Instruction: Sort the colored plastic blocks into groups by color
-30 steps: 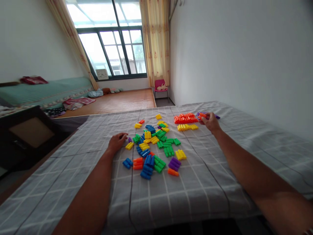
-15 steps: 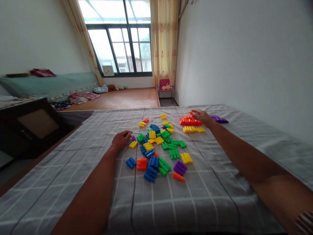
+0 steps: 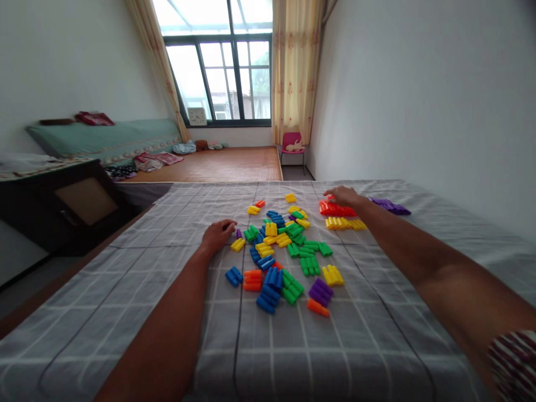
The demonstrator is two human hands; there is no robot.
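Note:
Over the far right of the cloth, my right hand (image 3: pixel 344 196) has its fingers at an orange plastic block (image 3: pixel 331 197) on the left end of an orange block row (image 3: pixel 337 209). The fingers partly hide that block and look closed about it. Left of the loose pile, my left hand (image 3: pixel 219 234) rests on the cloth, fingers curled, with nothing visible in them. Close to its fingertips lie a small purple block (image 3: pixel 239 234) and a yellow block (image 3: pixel 238 245). The pile between my hands mixes green blocks (image 3: pixel 310 266), blue blocks (image 3: pixel 268 297) and yellow ones.
A yellow block row (image 3: pixel 345 224) lies in front of the orange row. Beyond my right wrist is a purple block row (image 3: pixel 389 206). Nearer me sit loose purple blocks (image 3: pixel 321 290) and an orange block (image 3: pixel 318 307). A grey checked cloth (image 3: pixel 167 223) covers the surface.
My right hand, with the orange block, has moved left and down to the left end of the orange row. My left hand stays in place. The view has shifted slightly.

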